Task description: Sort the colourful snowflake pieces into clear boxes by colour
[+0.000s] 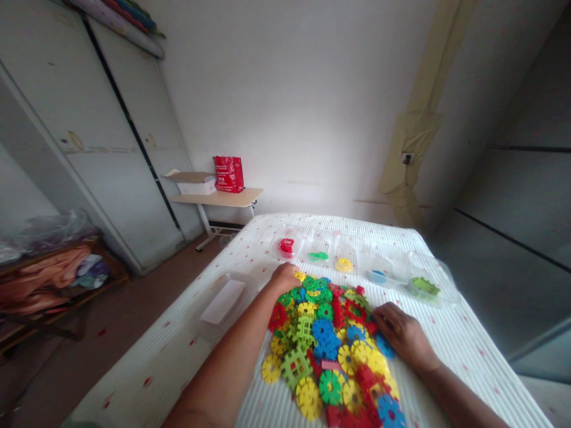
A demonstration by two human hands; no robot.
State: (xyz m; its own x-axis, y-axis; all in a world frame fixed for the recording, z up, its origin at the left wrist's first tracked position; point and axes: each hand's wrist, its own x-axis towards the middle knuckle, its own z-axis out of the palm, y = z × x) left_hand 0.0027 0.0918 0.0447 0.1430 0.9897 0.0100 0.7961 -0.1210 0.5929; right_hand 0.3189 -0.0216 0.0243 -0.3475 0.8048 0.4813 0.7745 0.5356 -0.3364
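Observation:
My left hand (284, 278) is at the far left edge of a mixed pile of plastic building pieces. Its fingers are closed at a yellow notched disc (300, 276) and seem to pinch it. On the pile's right side lies my right hand (404, 334), its fingers bent together beside red pieces (357, 310) and a blue disc (384, 345); what they hold, if anything, is hidden. The pile mixes notched discs, such as a green disc (331, 387) and a yellow disc (308, 398), with square lattice pieces like a light green lattice piece (296, 365).
Behind the pile, a row of clear plastic containers (357, 246) holds pieces sorted by colour: red, green, yellow, blue, light green. At left lies a clear tray with a white slab (223, 301). A side table (241, 198) bears a box and a red bag (229, 175).

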